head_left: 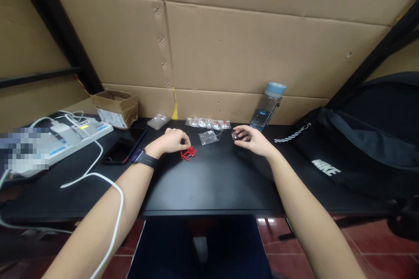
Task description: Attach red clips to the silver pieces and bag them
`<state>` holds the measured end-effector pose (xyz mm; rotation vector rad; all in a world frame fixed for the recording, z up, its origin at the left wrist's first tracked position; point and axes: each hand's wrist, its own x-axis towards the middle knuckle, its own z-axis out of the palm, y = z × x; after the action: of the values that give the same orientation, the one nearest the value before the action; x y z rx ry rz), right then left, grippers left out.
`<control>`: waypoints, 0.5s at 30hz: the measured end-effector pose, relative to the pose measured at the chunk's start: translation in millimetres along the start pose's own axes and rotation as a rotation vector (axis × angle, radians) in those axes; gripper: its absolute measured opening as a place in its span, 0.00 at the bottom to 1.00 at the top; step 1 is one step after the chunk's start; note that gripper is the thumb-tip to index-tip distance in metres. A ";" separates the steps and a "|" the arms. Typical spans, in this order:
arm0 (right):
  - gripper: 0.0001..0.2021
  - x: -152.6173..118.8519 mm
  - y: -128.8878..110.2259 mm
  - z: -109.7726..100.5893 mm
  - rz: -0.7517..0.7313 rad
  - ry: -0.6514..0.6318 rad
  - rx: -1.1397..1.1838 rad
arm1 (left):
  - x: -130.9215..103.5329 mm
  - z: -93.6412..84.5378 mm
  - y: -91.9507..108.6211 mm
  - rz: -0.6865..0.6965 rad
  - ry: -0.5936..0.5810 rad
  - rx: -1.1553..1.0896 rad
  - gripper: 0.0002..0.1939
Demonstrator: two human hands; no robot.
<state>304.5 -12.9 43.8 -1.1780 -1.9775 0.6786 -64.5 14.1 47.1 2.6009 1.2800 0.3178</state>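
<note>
My left hand [174,140], with a dark watch on its wrist, has its fingertips closed on a bundled red cord [188,153] that lies on the black table. To the right, my right hand [251,140] grips a small shiny, round, glass-like piece [235,135] between thumb and fingers, just above the tabletop. A crumpled clear plastic bag [209,137] lies between the hands. Behind it is a row of small clear packets [208,123] with red and silvery contents. Another clear bag [158,121] sits behind my left hand.
A water bottle [267,107] with a blue lid stands behind my right hand. A black backpack [353,148] takes up the right side. At left are a phone [123,147], a power strip [73,141], an open cardboard box [118,109] and a white cable [121,209] across my left forearm.
</note>
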 end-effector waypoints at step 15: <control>0.27 2.3 -34.6 52.4 0.029 -0.021 0.557 | 1.4 6.9 48.6 -0.005 0.440 -0.173 0.10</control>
<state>244.2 -30.0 38.6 -0.8570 -1.6305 1.1669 -25.3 -14.4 54.9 2.4594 1.3124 0.9970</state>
